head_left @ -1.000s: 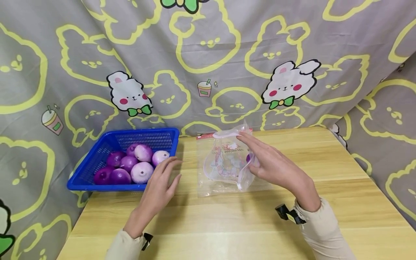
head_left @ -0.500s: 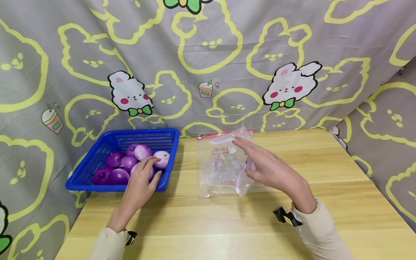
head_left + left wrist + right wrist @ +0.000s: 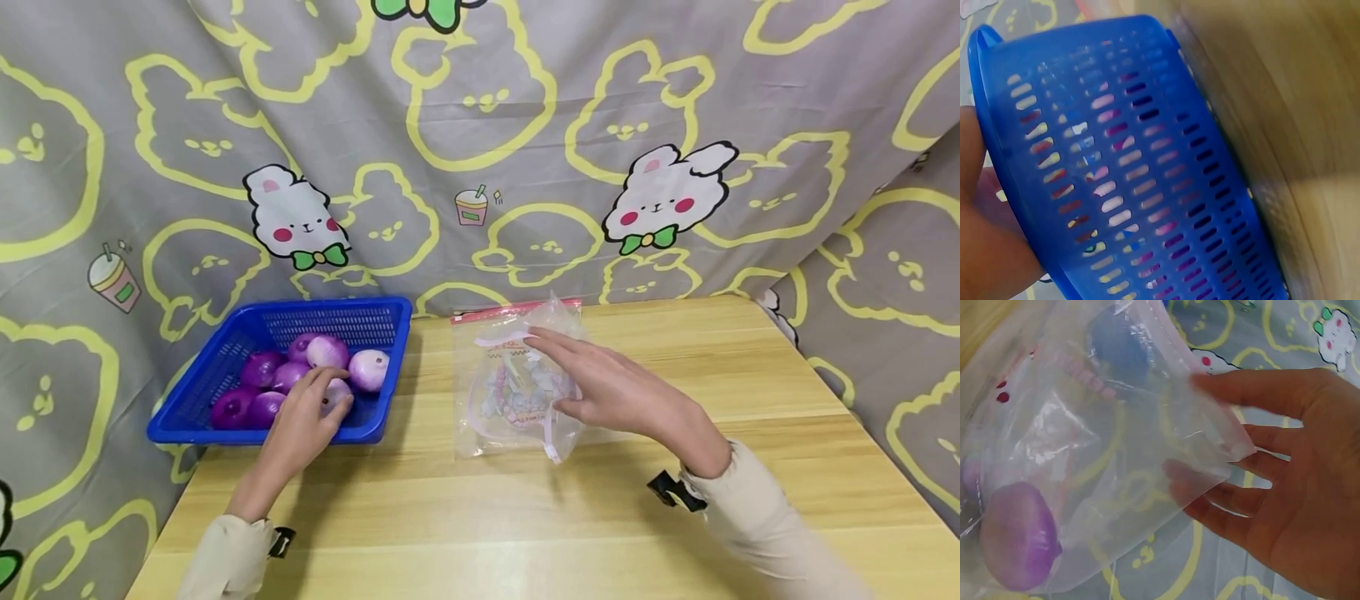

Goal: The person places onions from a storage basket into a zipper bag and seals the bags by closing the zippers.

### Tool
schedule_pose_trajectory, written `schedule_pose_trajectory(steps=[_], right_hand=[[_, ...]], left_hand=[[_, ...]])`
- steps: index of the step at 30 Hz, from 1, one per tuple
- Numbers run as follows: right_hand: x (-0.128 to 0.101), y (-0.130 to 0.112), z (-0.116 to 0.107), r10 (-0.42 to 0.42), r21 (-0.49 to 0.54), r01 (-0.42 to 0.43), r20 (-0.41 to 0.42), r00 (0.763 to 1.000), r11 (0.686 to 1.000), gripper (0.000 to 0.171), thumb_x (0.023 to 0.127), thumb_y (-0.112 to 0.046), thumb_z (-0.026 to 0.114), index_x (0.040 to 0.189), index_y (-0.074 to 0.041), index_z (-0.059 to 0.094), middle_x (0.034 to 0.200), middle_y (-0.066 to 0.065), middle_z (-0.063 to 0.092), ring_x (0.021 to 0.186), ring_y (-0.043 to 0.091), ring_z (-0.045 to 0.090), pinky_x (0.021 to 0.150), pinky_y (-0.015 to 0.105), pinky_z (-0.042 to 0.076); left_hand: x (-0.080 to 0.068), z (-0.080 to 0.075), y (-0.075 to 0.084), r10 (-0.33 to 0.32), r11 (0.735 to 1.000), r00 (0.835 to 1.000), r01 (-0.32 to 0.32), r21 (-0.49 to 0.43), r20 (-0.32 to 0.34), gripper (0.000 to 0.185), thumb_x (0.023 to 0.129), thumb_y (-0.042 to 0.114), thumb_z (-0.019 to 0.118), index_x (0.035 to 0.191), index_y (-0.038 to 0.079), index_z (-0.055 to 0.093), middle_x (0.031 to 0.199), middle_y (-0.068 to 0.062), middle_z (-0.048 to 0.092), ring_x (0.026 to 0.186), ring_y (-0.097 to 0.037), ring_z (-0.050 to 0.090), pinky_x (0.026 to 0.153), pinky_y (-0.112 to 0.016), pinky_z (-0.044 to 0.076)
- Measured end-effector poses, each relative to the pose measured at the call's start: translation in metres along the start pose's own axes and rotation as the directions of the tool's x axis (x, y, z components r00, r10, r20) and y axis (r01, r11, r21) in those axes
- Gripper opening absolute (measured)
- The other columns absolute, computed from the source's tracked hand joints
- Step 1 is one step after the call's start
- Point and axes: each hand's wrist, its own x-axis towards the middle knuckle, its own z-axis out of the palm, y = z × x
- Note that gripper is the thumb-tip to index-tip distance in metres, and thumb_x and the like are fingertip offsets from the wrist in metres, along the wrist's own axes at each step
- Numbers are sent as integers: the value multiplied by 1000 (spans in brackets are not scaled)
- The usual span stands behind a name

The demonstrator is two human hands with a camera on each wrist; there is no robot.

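Observation:
In the head view my left hand (image 3: pixel 303 421) reaches over the near rim of a blue plastic basket (image 3: pixel 401 333), with its fingers and thumb curled round a pale purple onion (image 3: pixel 337 397). Several other red onions (image 3: pixel 369 369) lie in the basket. The left wrist view mostly shows the basket's slotted side (image 3: pixel 1116 156), hiding the fingertips. My right hand (image 3: pixel 626 387) is at the side of a clear zip bag (image 3: pixel 510 383), thumb and fingers spread at its mouth. In the right wrist view an onion (image 3: pixel 1019 537) shows through the film, and the fingers reach behind it.
Both the basket and the bag are on a wooden table (image 3: pixel 480 525). A grey patterned cloth (image 3: pixel 465 108) hangs close behind the table and along its sides. The bag has a red strip (image 3: pixel 517 309) along its far edge.
My left hand has moved left from beside the basket into it and closed round an onion. The right hand has shifted slightly left at the bag, whose mouth looks flatter.

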Motion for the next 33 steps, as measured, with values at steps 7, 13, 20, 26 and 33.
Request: schedule_pose_trajectory(steps=[7,13,20,26,33], right_hand=[[9,7,9,-98,-85,90,-96,991,992,55,100,-25,61,149,-6,44,153,12,43,125,26,57,98,44,50],[10,11,16,-205,-204,179,-116,972,963,55,94,-9,65,146,-4,47,150,13,47,122,28,59,90,43,54],[8,8,15,-244,-284,216,-69,967,934,56,93,-6,62,147,-5,46,152,11,46,121,27,60,81,39,56],[7,7,13,-254,-301,229,-47,966,926,59,91,-4,62,148,-4,45,152,12,45,113,26,64,71,35,56],[19,15,18,-236,-353,192,-85,968,916,62,87,1,64,146,-1,45,151,15,46,107,29,65,56,29,49]], left_hand=[[2,-1,-5,-56,998,997,56,8,60,24,88,9,70,108,-2,66,111,-19,65,100,-37,60,85,-55,46],[7,1,-7,-97,995,989,95,22,112,23,83,7,74,104,-1,67,103,-18,67,93,-35,60,80,-51,47],[15,1,-7,-100,995,982,94,46,161,29,80,7,77,105,-5,69,109,-23,66,98,-40,61,86,-55,47],[16,0,-5,-109,993,978,102,52,175,27,80,6,76,103,-5,69,111,-24,65,101,-43,60,89,-58,46],[14,0,-8,-131,991,982,126,45,138,28,78,7,78,103,-3,70,113,-25,64,103,-45,57,87,-58,45]])
